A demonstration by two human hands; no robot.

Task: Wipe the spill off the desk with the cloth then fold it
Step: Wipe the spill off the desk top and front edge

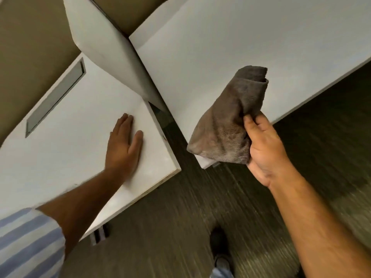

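- Clamped in my right hand (pixel 265 145): the brown cloth (pixel 226 121), bunched, long axis rising away over the desk (pixel 200 57).
- Left hand (pixel 124 145) spread flat, pressing the neighbouring desktop (pixel 60 149), left of the cloth.

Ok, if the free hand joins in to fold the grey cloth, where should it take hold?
Probably the loose lower-left corner of the cloth, approached from the left. The right hand pinches the cloth's right edge, so it hangs bunched and that corner dangles free; the left hand lies flat on the desk.

Left hand (pixel 124 149) is lying flat on the left desk (pixel 60 157). Right hand (pixel 265 145) is holding the cloth (pixel 224 125) above the right desk's (pixel 220 47) near corner; a partition (pixel 112 51) is standing between the desks.
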